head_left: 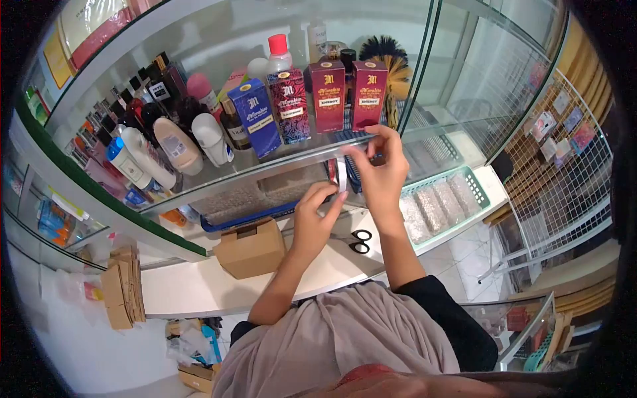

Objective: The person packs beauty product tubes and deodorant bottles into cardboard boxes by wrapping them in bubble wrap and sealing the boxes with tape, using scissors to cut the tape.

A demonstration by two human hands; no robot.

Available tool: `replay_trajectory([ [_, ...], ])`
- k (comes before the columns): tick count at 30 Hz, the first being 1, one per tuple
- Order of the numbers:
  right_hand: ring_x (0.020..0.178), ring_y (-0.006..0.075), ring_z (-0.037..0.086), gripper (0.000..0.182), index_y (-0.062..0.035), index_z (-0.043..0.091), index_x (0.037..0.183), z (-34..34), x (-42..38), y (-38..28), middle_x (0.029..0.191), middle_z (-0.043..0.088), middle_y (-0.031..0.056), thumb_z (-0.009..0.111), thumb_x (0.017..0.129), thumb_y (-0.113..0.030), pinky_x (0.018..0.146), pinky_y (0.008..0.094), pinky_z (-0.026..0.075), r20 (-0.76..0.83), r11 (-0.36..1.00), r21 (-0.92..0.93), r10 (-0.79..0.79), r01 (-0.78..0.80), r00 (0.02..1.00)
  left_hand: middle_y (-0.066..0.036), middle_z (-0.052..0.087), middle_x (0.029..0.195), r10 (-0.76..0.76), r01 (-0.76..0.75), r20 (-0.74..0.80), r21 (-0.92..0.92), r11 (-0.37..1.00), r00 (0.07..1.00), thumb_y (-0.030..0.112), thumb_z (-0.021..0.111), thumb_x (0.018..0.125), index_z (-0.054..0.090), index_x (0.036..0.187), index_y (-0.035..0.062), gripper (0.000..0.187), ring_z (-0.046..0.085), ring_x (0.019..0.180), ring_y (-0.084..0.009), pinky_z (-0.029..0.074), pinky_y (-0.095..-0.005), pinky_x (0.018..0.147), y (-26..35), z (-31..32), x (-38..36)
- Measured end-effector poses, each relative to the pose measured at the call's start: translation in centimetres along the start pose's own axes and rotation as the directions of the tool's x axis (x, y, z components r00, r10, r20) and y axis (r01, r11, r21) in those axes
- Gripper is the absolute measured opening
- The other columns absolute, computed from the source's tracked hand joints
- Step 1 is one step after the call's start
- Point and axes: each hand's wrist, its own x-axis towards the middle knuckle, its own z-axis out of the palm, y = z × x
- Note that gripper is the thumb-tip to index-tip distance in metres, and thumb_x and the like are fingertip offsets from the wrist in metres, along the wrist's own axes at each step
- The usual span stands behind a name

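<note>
at the front edge of the glass shelf (279, 164), above the far edge of the counter (318, 263): one white roll (342, 174), apparently tape, seen nearly edge-on. our left hand (310, 215) has its thumb and forefinger clamped on the roll's lower part. our right hand (385, 172) is just above it at the shelf's edge, thumb and forefinger apart at the tips; whether a thin strip clings to either, we cannot tell.

handling notes, our judgement: we do best to grip the roll by its sides, leaving the outer face free; to keep the left wrist steady while the right fingertips work; to feel for a loose end with light pressure; and to avoid leaning on the glass or jolting the stock above.

on the shelf, near its front edge: one blue box (259, 116), one pink-and-black box (290, 106), two red boxes (328, 96) (369, 96), upright, close by our fingers.

on the counter: one brown carton (251, 249), left of our left forearm; one pair of scissors (360, 243), black handles between our forearms, blades partly hard to make out; one green basket (475, 186) towards the right end, holding clear packets.
</note>
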Motion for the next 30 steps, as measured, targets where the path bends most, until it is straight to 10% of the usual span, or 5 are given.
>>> replay_trajectory([
  [6, 0.061, 0.0037, 0.043, 0.016, -0.0041, 0.053, 0.096, -1.9, -6.3, 1.0, 0.076, 0.053, -0.0015, 0.053, 0.101, -0.019, 0.053, 0.0188, 0.035, -0.034, 0.799, 0.575, 0.239, -0.177, 0.970, -0.011, 0.058, 0.118, -0.015, 0.017, -0.032, 0.067, 0.998, 0.999, 0.007, 0.067, 0.089, 0.059, 0.118, 0.0027, 0.031, 0.058, 0.110, -0.0215, 0.047, -0.0293, 0.091, 1.5, -1.6, -1.9],
  [16, 0.085, 0.0041, 0.052, 0.034, -0.0085, 0.055, 0.119, -0.4, -5.4, 2.4, 0.097, 0.058, -0.0032, 0.063, 0.096, -0.033, 0.067, 0.0215, 0.039, 0.293, 0.422, 0.601, 0.675, -0.679, 0.678, -0.009, 0.064, 0.097, -0.006, 0.019, 0.061, -0.212, 0.977, 0.998, -0.004, 0.056, 0.090, 0.063, 0.102, 0.0016, 0.014, 0.061, 0.090, -0.0173, 0.048, -0.0283, 0.077, 1.1, -5.3, -7.4],
  [22, 0.086, 0.0037, 0.053, 0.031, -0.0112, 0.065, 0.110, 0.0, -4.0, 2.9, 0.098, 0.062, -0.0051, 0.070, 0.091, -0.034, 0.074, 0.0237, 0.039, 0.454, 0.253, 0.618, 0.659, -0.745, 0.600, -0.012, 0.063, 0.094, 0.001, -0.009, -0.150, -0.057, 0.998, 0.989, -0.008, 0.056, 0.086, 0.061, 0.101, 0.0011, 0.019, 0.061, 0.088, -0.0232, 0.047, -0.0323, 0.079, 1.3, -8.4, -10.1],
  [25, 0.081, 0.0035, 0.052, 0.023, -0.0137, 0.068, 0.099, 0.0, -4.6, 3.8, 0.091, 0.063, -0.0070, 0.073, 0.088, -0.033, 0.072, 0.0236, 0.038, 0.447, 0.213, 0.649, 0.670, -0.731, 0.593, -0.014, 0.061, 0.100, 0.256, -0.175, -0.343, 0.251, 0.952, 0.903, -0.008, 0.058, 0.084, 0.058, 0.109, 0.0010, 0.026, 0.058, 0.094, -0.0269, 0.045, -0.0358, 0.083, -2.4, -11.6, -10.4],
  [30, 0.076, 0.0035, 0.050, 0.017, -0.0163, 0.067, 0.089, -0.4, -4.8, 2.6, 0.086, 0.063, -0.0075, 0.075, 0.087, -0.031, 0.069, 0.0236, 0.035, 0.423, 0.165, 0.673, 0.713, -0.721, 0.558, -0.014, 0.052, 0.117, 0.122, 0.171, -0.503, 0.498, 0.850, 0.856, 0.002, 0.067, 0.083, 0.053, 0.122, 0.0041, 0.041, 0.049, 0.109, -0.0278, 0.041, -0.0386, 0.089, -3.8, -15.3, -9.9],
])
